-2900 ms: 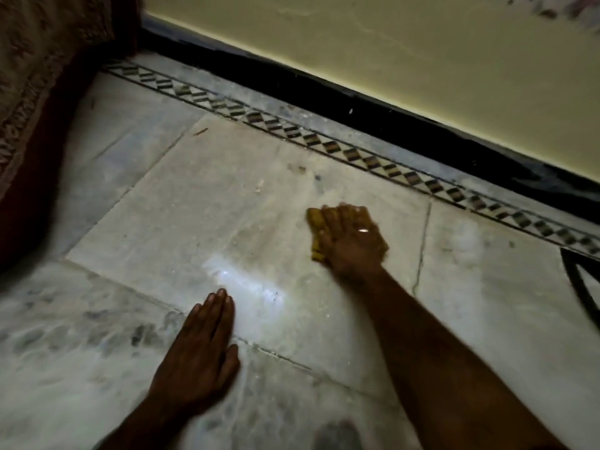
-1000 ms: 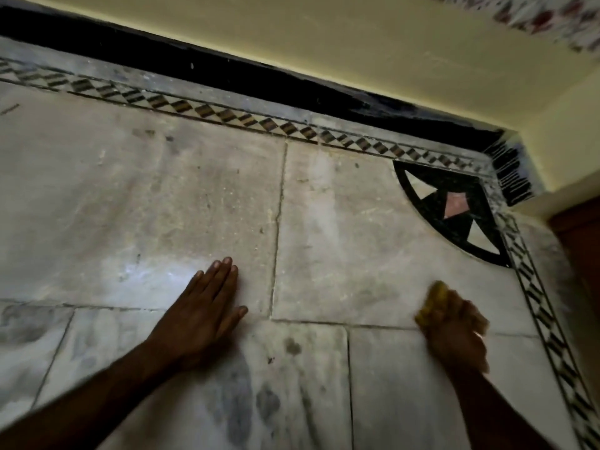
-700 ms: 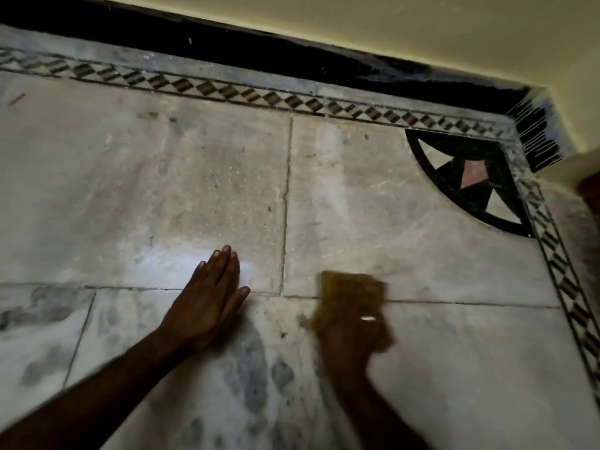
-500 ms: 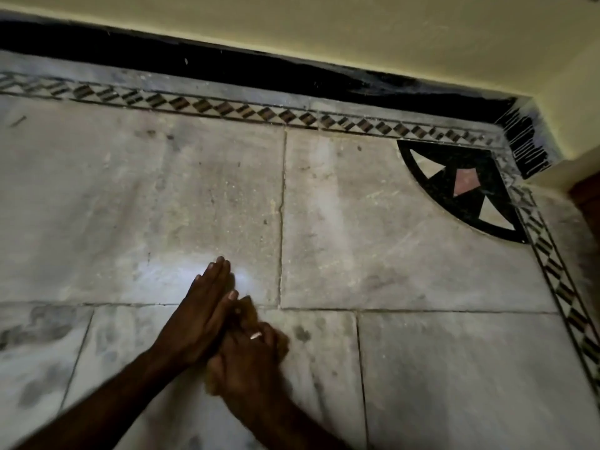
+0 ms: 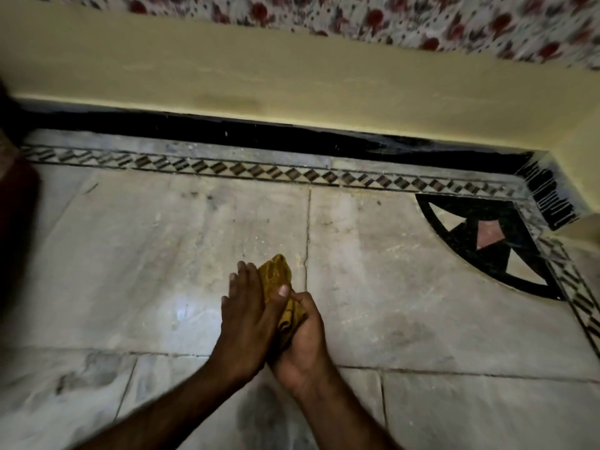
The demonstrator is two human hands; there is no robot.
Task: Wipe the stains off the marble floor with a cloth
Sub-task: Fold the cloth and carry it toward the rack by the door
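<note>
- Lots around the edges: yellow wall (image 5: 292, 79) at the far side, black skirting (image 5: 259, 131) under it, then a diamond-pattern border (image 5: 259, 172) along the floor (image 5: 373, 287). Flowery fabric (image 5: 422, 17) hangs over the top of the wall.
- Far right corner has a black quarter-circle inlay (image 5: 493, 245) with pink and white triangles. A dark reddish blur (image 5: 16, 222) sits at the left edge, can't tell what it is.
- Nothing lies on the slabs near the hands. There's a grey smudge (image 5: 409, 329) to their right and a darker one (image 5: 259, 414) between the forearms.
- The cloth (image 5: 276, 274) is yellow, bunched up between both hands mid-floor, just left of a slab seam (image 5: 306, 238). Can't tell if it touches the floor.
- Left hand (image 5: 246, 319): fingers laid along the cloth's left side, thumb pressed across its front.
- Right hand (image 5: 303, 342): fingers curled tight round the cloth's lower end.
- Open room: bare marble left, right and ahead, up to the border.
</note>
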